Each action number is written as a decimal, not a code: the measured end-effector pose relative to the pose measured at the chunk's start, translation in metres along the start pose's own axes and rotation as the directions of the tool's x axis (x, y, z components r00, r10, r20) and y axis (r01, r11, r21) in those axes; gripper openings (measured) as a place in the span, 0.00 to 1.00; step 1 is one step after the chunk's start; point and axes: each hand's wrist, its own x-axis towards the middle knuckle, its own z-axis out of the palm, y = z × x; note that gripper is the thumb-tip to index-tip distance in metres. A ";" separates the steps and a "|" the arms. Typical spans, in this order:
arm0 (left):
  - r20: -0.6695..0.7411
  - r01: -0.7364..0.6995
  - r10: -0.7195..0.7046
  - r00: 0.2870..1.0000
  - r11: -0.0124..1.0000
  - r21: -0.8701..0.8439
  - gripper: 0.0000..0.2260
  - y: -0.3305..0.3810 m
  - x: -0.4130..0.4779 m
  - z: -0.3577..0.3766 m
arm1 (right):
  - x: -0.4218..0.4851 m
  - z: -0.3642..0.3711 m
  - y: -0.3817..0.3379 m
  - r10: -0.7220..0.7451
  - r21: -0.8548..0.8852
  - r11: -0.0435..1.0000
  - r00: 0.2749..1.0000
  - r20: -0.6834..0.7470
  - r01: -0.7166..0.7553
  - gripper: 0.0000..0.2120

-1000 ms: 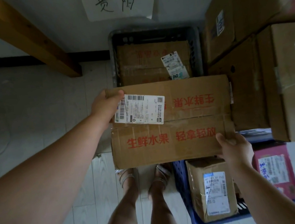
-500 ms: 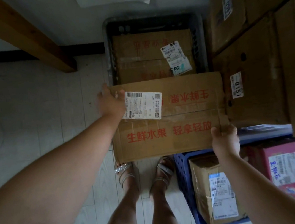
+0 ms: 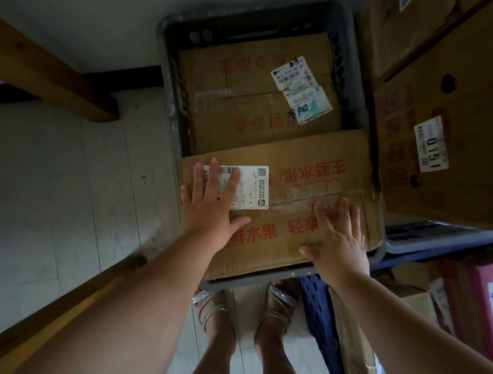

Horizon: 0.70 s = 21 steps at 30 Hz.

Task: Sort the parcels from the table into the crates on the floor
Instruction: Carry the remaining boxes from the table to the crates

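A flat brown cardboard parcel with red printed characters (image 3: 312,150) is lying across the near half of a dark grey plastic crate (image 3: 253,21) on the floor, with its near edge just above the crate's near rim. Whether it is sitting fully down inside or resting on the rim cannot be told. Its far edge is covering the near edge of a second brown cardboard box with two white labels (image 3: 238,104), which is filling the far half of the same crate.

The left hand (image 3: 210,205) is pressing flat on the left part of the parcel, fingers straight and slightly spread, and is covering the left end of a white barcode shipping label (image 3: 254,187) stuck there. The right hand (image 3: 340,243) is resting flat on the parcel's near right corner, fingers straight and a little apart, thumb pointing left. Neither hand is curling round anything.

To the right, tall stacked brown cardboard cartons (image 3: 474,134) are standing just beside the grey crate. Near right, a blue plastic crate (image 3: 317,318) is holding a taped cardboard package (image 3: 352,348), with a pink box bearing a handwritten label (image 3: 472,314) beside it. The person's feet in silver strap sandals (image 3: 212,310) are standing on the pale plank floor (image 3: 53,195) just near of the grey crate. A wooden beam (image 3: 21,56) is slanting across the far left.
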 end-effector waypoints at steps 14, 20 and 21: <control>0.122 0.024 -0.023 0.992 1.000 -0.012 0.44 0.003 0.020 0.011 | 0.025 0.002 0.001 0.035 -0.046 0.998 0.997 0.073 -0.032 0.40; 0.114 0.051 -0.019 0.993 0.956 -0.288 0.42 0.006 -0.013 -0.075 | -0.022 -0.062 -0.029 0.051 0.142 0.988 0.999 0.008 -0.052 0.38; 0.113 0.053 -0.021 0.993 0.955 -0.292 0.43 0.009 -0.023 -0.089 | -0.033 -0.074 -0.037 0.036 0.180 0.983 0.999 0.001 -0.036 0.37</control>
